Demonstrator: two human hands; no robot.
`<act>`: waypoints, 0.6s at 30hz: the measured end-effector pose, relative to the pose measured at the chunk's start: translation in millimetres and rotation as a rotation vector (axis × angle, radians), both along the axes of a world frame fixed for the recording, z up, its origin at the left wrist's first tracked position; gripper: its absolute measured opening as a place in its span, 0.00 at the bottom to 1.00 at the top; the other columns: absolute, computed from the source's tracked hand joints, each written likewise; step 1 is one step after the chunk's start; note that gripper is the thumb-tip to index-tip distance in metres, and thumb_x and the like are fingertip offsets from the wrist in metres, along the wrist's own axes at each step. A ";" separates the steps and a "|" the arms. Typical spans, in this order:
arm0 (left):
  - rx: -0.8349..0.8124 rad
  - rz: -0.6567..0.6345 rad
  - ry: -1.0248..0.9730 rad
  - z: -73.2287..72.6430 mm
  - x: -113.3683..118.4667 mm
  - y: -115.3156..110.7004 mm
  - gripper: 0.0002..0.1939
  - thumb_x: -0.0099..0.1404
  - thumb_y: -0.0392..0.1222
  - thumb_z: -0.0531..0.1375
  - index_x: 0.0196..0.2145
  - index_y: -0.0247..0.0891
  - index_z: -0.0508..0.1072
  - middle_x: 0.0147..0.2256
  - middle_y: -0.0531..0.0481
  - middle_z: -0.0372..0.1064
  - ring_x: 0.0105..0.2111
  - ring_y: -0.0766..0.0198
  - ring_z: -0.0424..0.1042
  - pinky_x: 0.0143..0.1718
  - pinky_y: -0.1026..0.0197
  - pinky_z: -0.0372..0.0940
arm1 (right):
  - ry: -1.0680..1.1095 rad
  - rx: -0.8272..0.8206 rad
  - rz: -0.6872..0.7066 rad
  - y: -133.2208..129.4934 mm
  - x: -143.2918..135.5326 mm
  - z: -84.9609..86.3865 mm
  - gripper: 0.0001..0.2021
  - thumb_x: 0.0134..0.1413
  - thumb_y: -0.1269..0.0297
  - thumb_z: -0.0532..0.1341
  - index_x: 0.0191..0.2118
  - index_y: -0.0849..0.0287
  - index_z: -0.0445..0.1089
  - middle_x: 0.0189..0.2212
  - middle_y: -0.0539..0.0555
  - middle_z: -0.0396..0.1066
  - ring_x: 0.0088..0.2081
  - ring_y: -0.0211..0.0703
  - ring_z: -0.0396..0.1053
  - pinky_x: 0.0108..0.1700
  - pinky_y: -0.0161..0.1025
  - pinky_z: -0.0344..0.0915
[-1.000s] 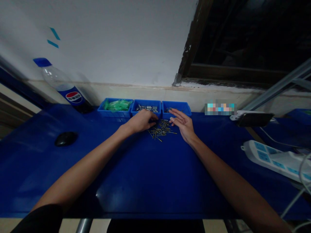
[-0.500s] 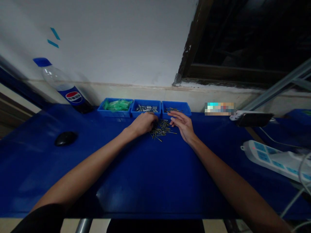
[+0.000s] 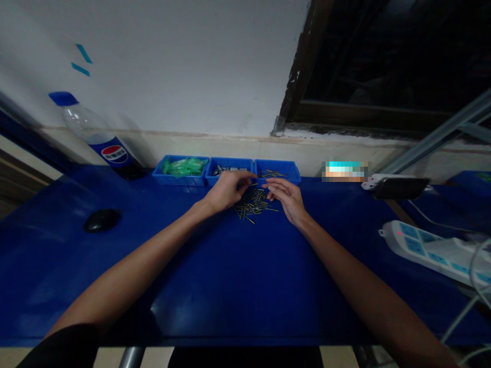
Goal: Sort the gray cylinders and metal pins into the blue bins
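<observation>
A loose pile of thin metal pins with yellowish parts (image 3: pixel 253 207) lies on the blue table. My left hand (image 3: pixel 231 189) is at the pile's left side, its fingers closed around a small thin piece that looks like one of the pins. Across from it, my right hand (image 3: pixel 286 197) has its thumb and fingertips pressed together; what they hold, if anything, is too small to make out. Behind the hands stand three blue bins: one with green bags (image 3: pixel 184 166), one with grey metal pieces (image 3: pixel 240 169), partly hidden by my left hand, and one with pins (image 3: pixel 273 174).
A cola bottle (image 3: pixel 111 148) and a black mouse (image 3: pixel 102 220) are on the left of the table (image 3: pixel 230 286). At the right are a phone (image 3: pixel 401 188) and a white power strip (image 3: pixel 433 250) with cables. The wall (image 3: pixel 184 66) rises behind the bins.
My left hand has lifted off the pile and turned, its fingers now extending toward my right fingertips. My right hand has barely moved. The camera view has shifted slightly.
</observation>
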State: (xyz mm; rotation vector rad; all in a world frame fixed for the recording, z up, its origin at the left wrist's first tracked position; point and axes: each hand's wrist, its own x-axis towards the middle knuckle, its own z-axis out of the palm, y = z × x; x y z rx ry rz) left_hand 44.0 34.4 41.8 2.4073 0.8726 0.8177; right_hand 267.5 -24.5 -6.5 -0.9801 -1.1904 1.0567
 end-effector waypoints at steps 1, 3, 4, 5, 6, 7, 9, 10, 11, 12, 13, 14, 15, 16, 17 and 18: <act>-0.035 -0.007 -0.048 1.9 0.7 -1.7 0.21 0.65 0.31 0.57 0.54 0.33 0.78 0.42 0.42 0.80 0.41 0.60 0.80 0.46 0.57 0.75 | -0.013 -0.003 0.002 0.0 -0.3 -0.1 0.13 0.54 0.57 0.71 0.45 0.51 0.81 0.40 0.54 0.83 0.30 0.40 0.73 0.34 0.42 0.68; -0.104 -0.021 -0.127 5.0 2.2 -4.6 0.21 0.65 0.33 0.59 0.55 0.33 0.78 0.42 0.42 0.80 0.40 0.61 0.80 0.43 0.59 0.75 | -0.045 -0.007 0.007 -0.5 -1.1 0.1 0.14 0.54 0.55 0.71 0.45 0.51 0.81 0.38 0.54 0.83 0.30 0.41 0.73 0.34 0.42 0.69; -0.133 -0.024 -0.156 6.0 2.9 -5.8 0.21 0.64 0.33 0.59 0.55 0.33 0.78 0.42 0.42 0.80 0.39 0.62 0.80 0.42 0.60 0.76 | -0.059 -0.010 0.015 -0.9 -1.5 0.4 0.14 0.53 0.54 0.72 0.45 0.51 0.81 0.37 0.54 0.83 0.30 0.41 0.73 0.35 0.43 0.70; -0.157 -0.025 -0.180 6.6 3.6 -6.9 0.21 0.64 0.34 0.60 0.55 0.33 0.77 0.42 0.42 0.80 0.38 0.62 0.79 0.41 0.61 0.76 | -0.071 -0.013 0.027 -1.5 -1.9 0.9 0.15 0.53 0.54 0.72 0.45 0.51 0.81 0.37 0.54 0.83 0.31 0.42 0.74 0.36 0.43 0.71; -0.178 -0.026 -0.196 6.8 4.3 -7.7 0.21 0.64 0.35 0.61 0.55 0.33 0.77 0.42 0.42 0.79 0.38 0.63 0.79 0.41 0.61 0.76 | -0.080 -0.018 0.041 -2.1 -2.2 1.4 0.15 0.53 0.54 0.72 0.45 0.51 0.81 0.37 0.54 0.83 0.31 0.42 0.74 0.37 0.44 0.71; -0.194 -0.028 -0.207 6.6 4.9 -8.4 0.21 0.64 0.35 0.61 0.55 0.33 0.77 0.42 0.42 0.79 0.37 0.63 0.79 0.41 0.61 0.76 | -0.087 -0.023 0.057 -2.6 -2.5 1.9 0.15 0.52 0.54 0.73 0.45 0.51 0.82 0.37 0.54 0.83 0.31 0.43 0.75 0.38 0.45 0.72; -0.215 -0.033 -0.221 5.3 6.0 -9.0 0.22 0.63 0.36 0.62 0.55 0.32 0.77 0.42 0.42 0.79 0.37 0.63 0.79 0.42 0.60 0.76 | -0.100 -0.032 0.075 -3.3 -2.7 2.6 0.14 0.51 0.54 0.74 0.43 0.51 0.83 0.37 0.55 0.84 0.32 0.44 0.76 0.39 0.46 0.73; -0.221 -0.038 -0.225 4.4 6.3 -9.0 0.22 0.63 0.36 0.62 0.55 0.32 0.77 0.42 0.42 0.79 0.37 0.63 0.79 0.42 0.60 0.77 | -0.105 -0.034 0.076 -3.4 -2.7 2.7 0.14 0.50 0.54 0.74 0.42 0.51 0.83 0.37 0.54 0.84 0.32 0.44 0.76 0.39 0.46 0.73; -0.225 -0.044 -0.225 3.6 6.4 -8.8 0.22 0.62 0.36 0.62 0.54 0.32 0.77 0.42 0.41 0.79 0.37 0.63 0.79 0.42 0.60 0.77 | -0.109 -0.032 0.075 -3.2 -2.7 2.5 0.14 0.49 0.54 0.75 0.41 0.51 0.83 0.36 0.54 0.83 0.32 0.44 0.76 0.39 0.46 0.73; -0.223 -0.050 -0.219 2.9 6.1 -8.2 0.22 0.62 0.36 0.62 0.55 0.31 0.76 0.42 0.41 0.78 0.37 0.63 0.79 0.42 0.60 0.76 | -0.112 -0.028 0.071 -2.9 -2.6 2.1 0.14 0.48 0.54 0.75 0.40 0.51 0.84 0.35 0.54 0.83 0.31 0.44 0.75 0.38 0.46 0.72; -0.214 -0.053 -0.204 2.7 5.5 -7.3 0.23 0.62 0.36 0.62 0.55 0.31 0.76 0.43 0.41 0.78 0.38 0.63 0.79 0.41 0.60 0.76 | -0.111 -0.024 0.065 -2.4 -2.4 1.5 0.13 0.48 0.54 0.75 0.40 0.51 0.84 0.34 0.54 0.83 0.31 0.43 0.75 0.38 0.46 0.72; -0.198 -0.053 -0.176 3.0 4.4 -6.1 0.23 0.62 0.36 0.63 0.55 0.31 0.76 0.43 0.41 0.79 0.38 0.62 0.79 0.41 0.60 0.76 | -0.107 -0.020 0.060 -1.9 -2.2 0.7 0.13 0.47 0.55 0.75 0.39 0.51 0.84 0.33 0.53 0.83 0.30 0.43 0.75 0.37 0.45 0.72; -0.173 -0.048 -0.133 3.7 2.9 -4.5 0.22 0.61 0.36 0.63 0.54 0.31 0.77 0.43 0.41 0.79 0.38 0.62 0.79 0.41 0.60 0.76 | -0.100 -0.018 0.053 -1.3 -1.8 -0.2 0.12 0.48 0.55 0.75 0.38 0.51 0.84 0.32 0.53 0.82 0.30 0.42 0.74 0.37 0.45 0.71; -0.141 -0.040 -0.071 4.8 0.9 -2.7 0.21 0.62 0.37 0.63 0.53 0.31 0.77 0.43 0.41 0.79 0.38 0.61 0.79 0.42 0.59 0.75 | -0.088 -0.016 0.042 -0.7 -1.4 -1.0 0.11 0.48 0.56 0.75 0.38 0.52 0.84 0.32 0.53 0.83 0.30 0.42 0.74 0.36 0.44 0.71; -0.106 -0.033 0.006 6.2 -1.2 -0.8 0.19 0.62 0.37 0.63 0.51 0.31 0.78 0.42 0.41 0.80 0.38 0.60 0.79 0.43 0.58 0.75 | -0.075 -0.013 0.026 -0.2 -1.0 -1.8 0.11 0.49 0.56 0.75 0.39 0.51 0.84 0.34 0.53 0.83 0.30 0.42 0.74 0.36 0.44 0.71; -0.072 -0.027 0.088 7.7 -3.5 1.2 0.17 0.62 0.36 0.63 0.49 0.31 0.79 0.41 0.41 0.80 0.38 0.60 0.79 0.43 0.57 0.74 | -0.063 -0.010 0.007 0.2 -0.4 -2.3 0.12 0.50 0.57 0.74 0.41 0.51 0.83 0.37 0.54 0.83 0.31 0.43 0.75 0.36 0.44 0.72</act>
